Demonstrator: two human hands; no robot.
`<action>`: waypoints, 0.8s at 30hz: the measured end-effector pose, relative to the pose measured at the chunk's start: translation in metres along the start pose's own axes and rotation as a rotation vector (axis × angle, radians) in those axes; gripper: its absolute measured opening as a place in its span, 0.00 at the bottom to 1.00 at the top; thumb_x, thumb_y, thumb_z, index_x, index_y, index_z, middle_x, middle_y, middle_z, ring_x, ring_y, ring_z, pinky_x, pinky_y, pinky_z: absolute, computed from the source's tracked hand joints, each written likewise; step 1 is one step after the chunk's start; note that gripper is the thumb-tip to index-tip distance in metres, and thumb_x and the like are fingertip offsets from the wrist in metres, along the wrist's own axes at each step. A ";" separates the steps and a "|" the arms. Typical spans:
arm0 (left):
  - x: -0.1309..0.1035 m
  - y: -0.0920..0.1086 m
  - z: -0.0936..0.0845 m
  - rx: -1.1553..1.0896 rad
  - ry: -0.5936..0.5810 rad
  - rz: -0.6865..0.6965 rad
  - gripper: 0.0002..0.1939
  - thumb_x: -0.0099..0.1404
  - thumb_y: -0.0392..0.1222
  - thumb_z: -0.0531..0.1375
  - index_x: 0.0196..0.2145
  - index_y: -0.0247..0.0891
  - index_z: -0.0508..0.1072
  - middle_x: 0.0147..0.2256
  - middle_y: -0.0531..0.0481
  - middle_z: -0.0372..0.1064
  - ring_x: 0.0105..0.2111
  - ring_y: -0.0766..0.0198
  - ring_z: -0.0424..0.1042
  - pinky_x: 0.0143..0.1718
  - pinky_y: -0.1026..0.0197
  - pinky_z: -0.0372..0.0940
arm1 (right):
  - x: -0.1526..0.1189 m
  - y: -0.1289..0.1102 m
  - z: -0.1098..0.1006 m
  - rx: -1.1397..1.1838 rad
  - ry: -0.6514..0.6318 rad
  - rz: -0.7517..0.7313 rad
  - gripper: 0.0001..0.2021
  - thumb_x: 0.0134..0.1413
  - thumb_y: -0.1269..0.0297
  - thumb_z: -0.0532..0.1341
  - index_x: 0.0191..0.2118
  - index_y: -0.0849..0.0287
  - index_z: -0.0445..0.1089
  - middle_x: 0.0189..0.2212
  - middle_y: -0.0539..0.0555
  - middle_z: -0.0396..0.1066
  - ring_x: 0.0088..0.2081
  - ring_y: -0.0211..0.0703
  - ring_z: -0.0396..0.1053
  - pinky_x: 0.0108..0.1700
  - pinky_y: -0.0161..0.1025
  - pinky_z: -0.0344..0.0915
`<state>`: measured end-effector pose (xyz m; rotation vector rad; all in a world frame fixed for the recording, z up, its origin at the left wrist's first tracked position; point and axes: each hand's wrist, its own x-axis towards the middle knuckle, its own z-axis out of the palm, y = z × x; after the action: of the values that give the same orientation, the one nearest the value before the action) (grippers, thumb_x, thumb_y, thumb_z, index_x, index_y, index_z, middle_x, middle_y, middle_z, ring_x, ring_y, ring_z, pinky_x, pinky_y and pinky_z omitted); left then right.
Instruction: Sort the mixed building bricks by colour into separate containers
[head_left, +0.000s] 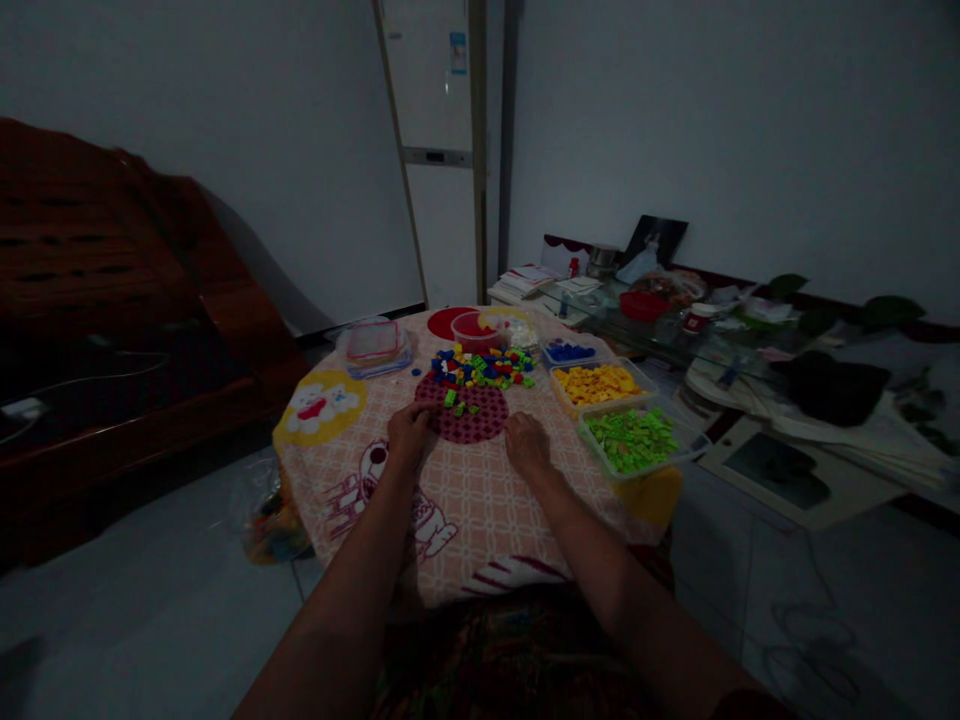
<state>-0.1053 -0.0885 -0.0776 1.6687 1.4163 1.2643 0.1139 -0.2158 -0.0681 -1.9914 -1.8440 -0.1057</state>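
Bricks in green (450,398) lie mid-desk (487,515), before a mixed pile (484,368) toward the far edge. The left hand (410,433) is just beside them, the right hand (527,445) nearer the right edge; whether either pinches anything, I cannot tell.

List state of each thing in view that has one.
Left hand: curled, grip contents unclear
Right hand: curled, grip contents unclear
Green bin: open, holding bricks
Yellow bin: open, holding bricks
Blue bin: open, holding bricks
Brick pile: loose, mixed colours
Cloth: spread
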 end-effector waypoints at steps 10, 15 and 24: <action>0.001 -0.009 0.003 -0.038 -0.019 0.020 0.19 0.57 0.40 0.56 0.40 0.40 0.84 0.41 0.46 0.82 0.44 0.54 0.80 0.47 0.56 0.72 | -0.020 0.008 -0.013 0.143 0.168 0.048 0.14 0.65 0.72 0.54 0.47 0.57 0.75 0.45 0.58 0.75 0.48 0.47 0.69 0.52 0.41 0.63; 0.003 -0.011 0.004 -0.037 -0.021 0.020 0.19 0.56 0.40 0.56 0.39 0.39 0.84 0.41 0.45 0.82 0.44 0.52 0.79 0.48 0.55 0.71 | -0.041 0.034 -0.039 0.238 0.377 0.084 0.15 0.63 0.72 0.53 0.45 0.59 0.76 0.43 0.60 0.76 0.47 0.49 0.70 0.53 0.43 0.65; -0.001 0.001 0.000 0.009 -0.007 0.019 0.17 0.56 0.38 0.57 0.38 0.39 0.84 0.39 0.45 0.82 0.43 0.52 0.79 0.47 0.54 0.71 | -0.056 0.096 -0.079 0.111 0.559 0.283 0.13 0.60 0.67 0.53 0.40 0.59 0.76 0.40 0.62 0.75 0.45 0.54 0.68 0.53 0.49 0.64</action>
<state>-0.1048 -0.0900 -0.0765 1.6948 1.4066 1.2639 0.2185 -0.2992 -0.0392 -1.8767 -1.1860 -0.4183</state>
